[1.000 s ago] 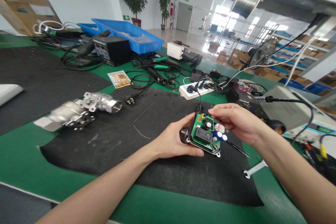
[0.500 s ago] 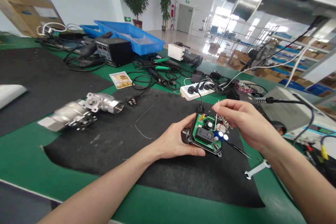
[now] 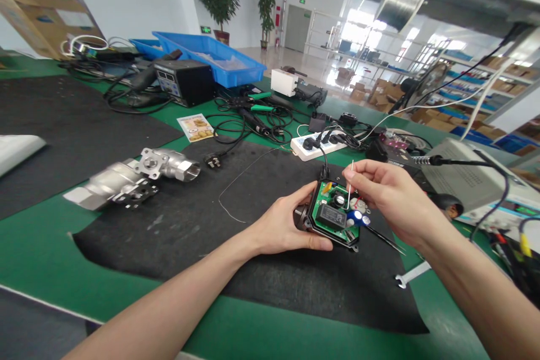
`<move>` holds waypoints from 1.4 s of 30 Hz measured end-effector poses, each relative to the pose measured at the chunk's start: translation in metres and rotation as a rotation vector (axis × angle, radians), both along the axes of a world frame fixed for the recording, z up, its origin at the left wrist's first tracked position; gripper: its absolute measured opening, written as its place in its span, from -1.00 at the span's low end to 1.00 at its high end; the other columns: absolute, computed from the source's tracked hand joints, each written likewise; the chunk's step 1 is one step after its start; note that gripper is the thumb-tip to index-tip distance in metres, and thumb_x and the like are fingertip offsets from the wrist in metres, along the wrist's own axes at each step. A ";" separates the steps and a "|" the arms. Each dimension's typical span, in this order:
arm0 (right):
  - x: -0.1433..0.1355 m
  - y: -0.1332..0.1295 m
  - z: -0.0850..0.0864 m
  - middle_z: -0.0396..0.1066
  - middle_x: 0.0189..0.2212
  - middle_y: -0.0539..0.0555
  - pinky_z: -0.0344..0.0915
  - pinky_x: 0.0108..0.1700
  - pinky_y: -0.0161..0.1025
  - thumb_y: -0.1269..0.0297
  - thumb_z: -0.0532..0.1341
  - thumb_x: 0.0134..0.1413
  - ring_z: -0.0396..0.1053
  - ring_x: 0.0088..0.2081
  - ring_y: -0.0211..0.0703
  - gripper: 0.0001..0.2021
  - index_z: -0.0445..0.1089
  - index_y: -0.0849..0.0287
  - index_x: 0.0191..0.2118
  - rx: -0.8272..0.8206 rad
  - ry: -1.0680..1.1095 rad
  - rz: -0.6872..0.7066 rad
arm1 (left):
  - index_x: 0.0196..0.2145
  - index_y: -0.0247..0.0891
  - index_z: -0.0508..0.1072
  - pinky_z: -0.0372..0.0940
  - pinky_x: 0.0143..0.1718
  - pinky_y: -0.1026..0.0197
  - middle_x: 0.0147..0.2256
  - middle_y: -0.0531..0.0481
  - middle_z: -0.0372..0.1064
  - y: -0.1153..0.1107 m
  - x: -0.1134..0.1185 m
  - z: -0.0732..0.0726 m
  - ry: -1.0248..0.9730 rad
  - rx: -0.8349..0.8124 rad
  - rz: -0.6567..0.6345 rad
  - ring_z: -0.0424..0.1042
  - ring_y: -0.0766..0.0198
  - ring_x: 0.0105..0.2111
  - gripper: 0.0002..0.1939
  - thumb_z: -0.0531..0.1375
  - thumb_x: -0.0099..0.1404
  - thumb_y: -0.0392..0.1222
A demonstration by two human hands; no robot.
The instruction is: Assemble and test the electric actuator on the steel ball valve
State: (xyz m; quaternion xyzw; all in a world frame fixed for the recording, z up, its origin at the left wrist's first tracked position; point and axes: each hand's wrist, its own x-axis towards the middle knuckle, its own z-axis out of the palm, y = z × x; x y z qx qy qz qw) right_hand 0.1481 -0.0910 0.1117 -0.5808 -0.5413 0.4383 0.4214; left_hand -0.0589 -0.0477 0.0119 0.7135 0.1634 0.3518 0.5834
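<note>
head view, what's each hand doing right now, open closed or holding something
Left hand: closed, holding the circuit-board unit by its side.
Right hand: closed, pinching a thin metal rod over it.

Green bench [image 3: 34, 253]; directly on it: black mats [image 3: 181, 225]; printed card [image 3: 195, 127]; black box [image 3: 192, 83]

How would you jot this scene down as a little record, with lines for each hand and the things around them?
Left hand: grips an open housing by its side
Inside housing: green circuit board
Right hand: pinches a thin rod over the board
Rod contact: cannot tell whether it touches
Underneath: black mat on a green table
To the left: metal valve-like parts
To the right: wrench, partly hidden by the forearm
Beyond: white power strip, cables plugged in
</note>
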 end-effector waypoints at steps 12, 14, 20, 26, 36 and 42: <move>-0.011 -0.003 0.000 0.32 -0.48 -0.07 0.09 -0.49 -0.34 0.01 0.32 0.24 0.18 -0.50 -0.32 -0.70 0.41 0.17 -0.23 0.038 -0.062 -0.072 | 0.37 -0.18 0.19 0.32 0.22 0.03 0.17 -0.12 0.45 0.000 0.001 0.000 0.010 -0.011 0.006 0.45 -0.05 0.17 0.04 0.55 0.04 -0.03; -0.012 -0.003 0.000 0.32 -0.48 -0.06 0.10 -0.49 -0.34 0.01 0.32 0.25 0.19 -0.49 -0.31 -0.70 0.41 0.17 -0.22 0.040 -0.070 -0.077 | 0.37 -0.19 0.19 0.31 0.23 0.03 0.18 -0.13 0.44 0.000 0.001 0.000 0.008 -0.017 0.007 0.45 -0.05 0.17 0.05 0.55 0.03 -0.03; -0.011 -0.004 -0.001 0.33 -0.46 -0.06 0.14 -0.45 -0.33 0.05 0.29 0.29 0.22 -0.46 -0.30 -0.74 0.40 0.16 -0.19 0.125 -0.152 -0.065 | 0.36 -0.17 0.21 0.34 0.21 0.00 0.15 -0.12 0.47 0.000 0.002 -0.001 0.008 -0.031 0.010 0.47 -0.08 0.15 0.05 0.56 0.01 -0.02; -0.011 -0.005 -0.002 0.33 -0.45 -0.06 0.15 -0.45 -0.34 0.04 0.29 0.29 0.22 -0.47 -0.32 -0.73 0.42 0.17 -0.17 0.092 -0.126 -0.092 | 0.37 -0.14 0.19 0.32 0.23 0.03 0.17 -0.09 0.45 0.000 0.001 -0.001 0.003 -0.020 0.006 0.45 -0.05 0.17 0.04 0.56 0.03 -0.04; -0.010 -0.006 -0.004 0.34 -0.47 -0.07 0.07 -0.52 -0.35 0.07 0.30 0.29 0.18 -0.52 -0.35 -0.74 0.44 0.17 -0.13 0.048 -0.080 -0.113 | 0.39 -0.17 0.17 0.29 0.26 0.08 0.20 -0.10 0.43 0.000 0.001 -0.001 -0.018 -0.005 -0.003 0.42 -0.01 0.21 0.06 0.56 0.04 -0.07; -0.008 -0.017 -0.001 0.46 -0.40 -0.03 0.27 -0.41 -0.37 0.08 0.31 0.29 0.37 -0.40 -0.28 -0.77 0.46 0.13 -0.12 0.268 -0.237 -0.152 | 0.39 -0.16 0.16 0.29 0.27 0.04 0.23 -0.12 0.40 0.001 0.001 -0.003 -0.030 -0.011 -0.018 0.44 -0.02 0.19 0.06 0.55 0.05 -0.07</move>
